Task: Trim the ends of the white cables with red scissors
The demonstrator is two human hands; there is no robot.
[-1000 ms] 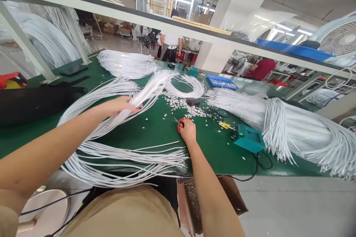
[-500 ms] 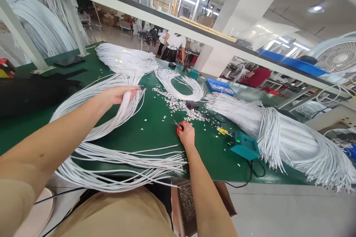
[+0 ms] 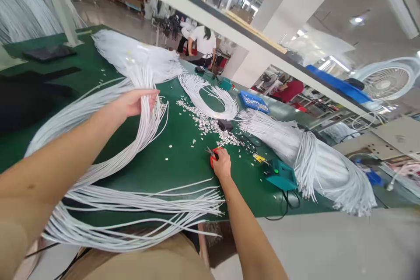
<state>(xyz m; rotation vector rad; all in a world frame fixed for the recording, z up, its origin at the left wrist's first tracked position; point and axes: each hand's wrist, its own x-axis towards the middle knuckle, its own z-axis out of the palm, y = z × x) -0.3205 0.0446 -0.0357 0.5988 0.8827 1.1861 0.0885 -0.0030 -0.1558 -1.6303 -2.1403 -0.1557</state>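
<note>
My left hand (image 3: 139,100) is closed around a bundle of white cables (image 3: 131,151), which loops round to the left and spreads its loose ends along the front of the bench. Behind that hand lies a larger pile of white cables (image 3: 127,50). My right hand (image 3: 222,162) holds small red-handled scissors (image 3: 213,154) low over the green bench top (image 3: 183,135). The pointed blades face left and look slightly parted. Small white scraps (image 3: 205,120) lie scattered just beyond the scissors.
A coiled cable bundle (image 3: 210,107), a black block (image 3: 225,125) and a blue tray (image 3: 254,102) sit farther back. On the right are a teal device (image 3: 281,174) and a thick cable bundle (image 3: 292,144). A shelf beam (image 3: 210,11) crosses above. A person in white (image 3: 203,41) stands beyond.
The view has tilted and shifted. My left hand still grips the cables, whose loop now sits farther left and lower in view. My right hand keeps the scissors at nearly the same place.
</note>
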